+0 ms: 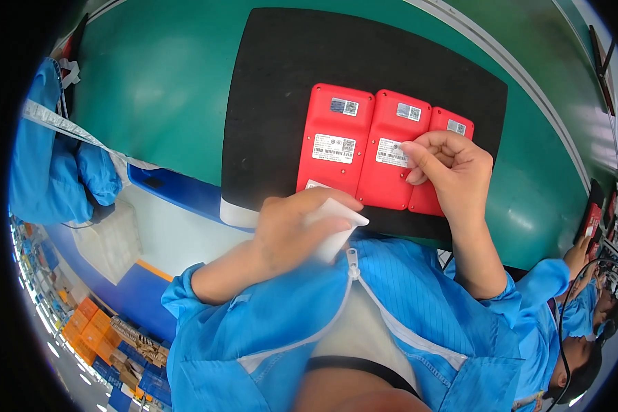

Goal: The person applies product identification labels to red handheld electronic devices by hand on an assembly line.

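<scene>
Three flat red device housings (334,178) lie side by side on a black mat (268,82). Each shows a small silver sticker near its top; white printed labels sit lower on the left and middle housings. My left hand (285,230) is closed around a folded white paper sheet (335,225), just below the left housing. Over the middle and right housings hovers my right hand (450,165), its thumb and forefinger pinched at the right edge of the middle label (390,152). Anything between those fingertips is too small to make out. The hand covers part of the right housing (426,199).
The mat rests on a green table (165,75). At the left, a person in a blue sleeve (44,165) is near a pale tape strip (62,123). Co-workers sit at the right, one hand (578,257) near a red device (594,223). Orange bins (89,326) stand lower left.
</scene>
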Motion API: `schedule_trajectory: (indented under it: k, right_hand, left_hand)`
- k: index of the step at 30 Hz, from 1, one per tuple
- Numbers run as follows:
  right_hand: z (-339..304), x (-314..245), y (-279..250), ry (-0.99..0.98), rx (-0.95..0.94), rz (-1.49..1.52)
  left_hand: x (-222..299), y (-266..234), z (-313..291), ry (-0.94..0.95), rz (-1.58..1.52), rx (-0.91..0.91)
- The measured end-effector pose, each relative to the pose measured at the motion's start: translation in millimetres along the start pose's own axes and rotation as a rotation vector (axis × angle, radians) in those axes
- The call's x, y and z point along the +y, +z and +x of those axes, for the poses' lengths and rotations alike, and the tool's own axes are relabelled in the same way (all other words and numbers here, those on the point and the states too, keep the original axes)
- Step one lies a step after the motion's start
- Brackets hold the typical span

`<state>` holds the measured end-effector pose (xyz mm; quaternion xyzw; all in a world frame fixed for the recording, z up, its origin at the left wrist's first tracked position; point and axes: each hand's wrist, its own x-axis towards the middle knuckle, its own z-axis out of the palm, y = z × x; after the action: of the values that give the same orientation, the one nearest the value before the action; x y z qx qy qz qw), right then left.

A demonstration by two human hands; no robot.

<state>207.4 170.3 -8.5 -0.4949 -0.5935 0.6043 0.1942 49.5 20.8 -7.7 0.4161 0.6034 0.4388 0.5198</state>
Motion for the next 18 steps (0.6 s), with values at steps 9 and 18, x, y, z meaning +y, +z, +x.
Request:
schedule_trajectory:
  k: [9,18]
  right_hand:
    - [0,3,-3,-0.064,-0.014,-0.024]
    - [1,-12,-5,-0.345,0.062,-0.985]
  left_hand:
    - [4,0,5,-0.162,-0.290,-0.086]
    - [8,12,3,-0.170,-0.144,0.070]
